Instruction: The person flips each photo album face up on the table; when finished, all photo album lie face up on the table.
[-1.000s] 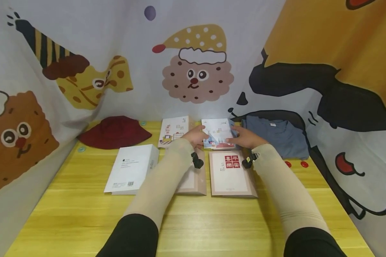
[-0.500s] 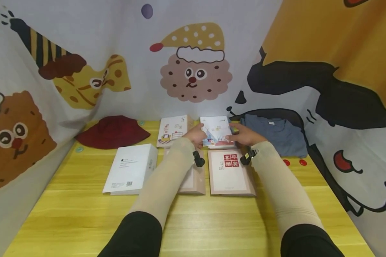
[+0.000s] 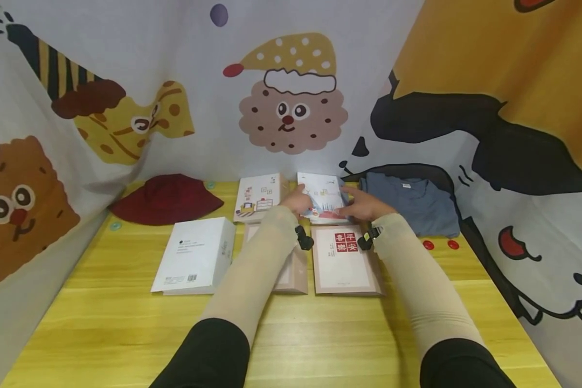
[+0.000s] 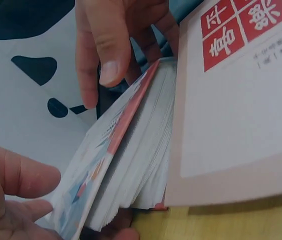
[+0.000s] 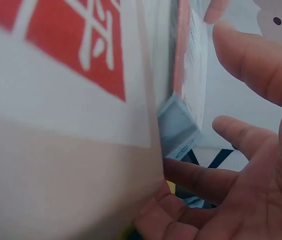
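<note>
A book with a white illustrated cover (image 3: 322, 186) lies at the back of the table, between my two hands. My left hand (image 3: 297, 202) is at its left edge. In the left wrist view, that thumb (image 4: 31, 177) stretches beside the cover, and fingertips show low beneath the book. At the right edge is my right hand (image 3: 368, 205). Its thumb and fingers are spread apart in the right wrist view, near the blue flap (image 5: 180, 127). Just in front lies a book with red square characters (image 3: 346, 269). The pages of the illustrated book are slightly fanned.
Left of my hands lie another illustrated book (image 3: 254, 188), a partly covered pinkish book (image 3: 298, 269) and a white book with a barcode (image 3: 189, 253). A dark red hat (image 3: 167, 199) sits back left, a folded blue-grey shirt (image 3: 412, 205) back right. A printed curtain (image 3: 184, 27) hangs behind.
The head view has drifted slightly, shifting everything a little left. My left hand has moved slightly right against the illustrated book. The right hand stays at its right edge.
</note>
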The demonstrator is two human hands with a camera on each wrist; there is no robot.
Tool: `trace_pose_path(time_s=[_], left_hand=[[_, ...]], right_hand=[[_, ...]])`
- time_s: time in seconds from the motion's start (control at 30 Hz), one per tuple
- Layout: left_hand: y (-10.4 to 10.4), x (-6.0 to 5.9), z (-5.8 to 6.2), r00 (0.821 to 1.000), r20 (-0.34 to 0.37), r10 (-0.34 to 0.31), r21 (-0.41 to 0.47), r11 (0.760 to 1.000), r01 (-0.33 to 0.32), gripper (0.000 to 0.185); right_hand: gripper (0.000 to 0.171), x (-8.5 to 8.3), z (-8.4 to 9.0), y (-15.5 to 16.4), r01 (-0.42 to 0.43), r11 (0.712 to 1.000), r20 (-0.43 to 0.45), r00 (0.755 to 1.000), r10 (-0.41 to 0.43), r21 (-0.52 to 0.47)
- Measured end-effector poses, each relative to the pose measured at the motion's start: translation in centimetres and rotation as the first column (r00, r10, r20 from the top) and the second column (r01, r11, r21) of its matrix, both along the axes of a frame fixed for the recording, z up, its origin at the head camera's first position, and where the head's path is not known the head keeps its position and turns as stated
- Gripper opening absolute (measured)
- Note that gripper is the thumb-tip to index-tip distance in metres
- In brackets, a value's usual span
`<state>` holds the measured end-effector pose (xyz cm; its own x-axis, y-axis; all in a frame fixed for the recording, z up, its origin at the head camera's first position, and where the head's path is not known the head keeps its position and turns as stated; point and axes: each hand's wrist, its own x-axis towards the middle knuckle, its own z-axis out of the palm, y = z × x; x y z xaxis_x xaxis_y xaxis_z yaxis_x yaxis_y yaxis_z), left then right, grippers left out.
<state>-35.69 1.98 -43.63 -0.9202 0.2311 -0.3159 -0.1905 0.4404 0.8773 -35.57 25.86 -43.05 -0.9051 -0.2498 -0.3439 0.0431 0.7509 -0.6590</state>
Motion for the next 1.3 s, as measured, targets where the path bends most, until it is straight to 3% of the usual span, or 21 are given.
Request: trace_pose_path(time_s=[0.2, 0.4, 0.53, 0.63, 0.87, 0.97, 1.1, 1.3], left_hand=[[-0.3, -0.5, -0.9, 0.998, 0.034, 0.054, 0.020, 0.998, -0.055, 0.089], [-0.9, 0.2, -0.5, 0.999, 0.036, 0.040, 0.153, 0.987, -0.045, 0.084], [-1.1, 0.8, 0.3, 0.996, 0.089, 0.002, 0.309, 0.951, -0.030, 0.082], [-1.2, 1.0, 0.6, 0.995, 0.092, -0.026, 0.371, 0.928, -0.011, 0.080], [-0.9, 0.2, -0.3, 0.994, 0.107, -0.001, 0.537, 0.842, -0.057, 0.080], [-0.8, 0.1, -0.4, 0.996, 0.089, 0.006, 0.558, 0.828, -0.055, 0.080], [-0.7, 0.3, -0.3, 0.998, 0.065, 0.014, 0.547, 0.836, -0.047, 0.078], [-0.7, 0.5, 0.0, 1.000, -0.003, 0.026, 0.558, 0.830, -0.020, 0.076]], right_hand=[[0.099, 0.1, -0.2, -0.5, 0.010, 1.000, 0.002, 1.000, -0.010, 0.011], [0.098, -0.1, -0.1, -0.6, 0.002, 1.000, -0.001, 1.000, -0.002, 0.016], [0.090, -0.1, -0.1, -0.5, 0.011, 1.000, 0.025, 1.000, -0.011, -0.006], [0.085, -0.1, -0.1, -0.4, 0.014, 1.000, 0.035, 0.999, -0.013, -0.020], [0.081, -0.2, 0.0, -0.4, 0.020, 0.996, 0.051, 0.999, -0.015, -0.087], [0.081, -0.1, 0.1, -0.3, 0.020, 0.993, 0.061, 0.998, -0.013, -0.117], [0.075, 0.0, 0.3, -0.4, 0.015, 0.996, -0.001, 1.000, -0.015, -0.091], [0.059, 0.3, 0.7, -1.6, -0.012, 0.999, -0.203, 0.979, 0.005, -0.034]])
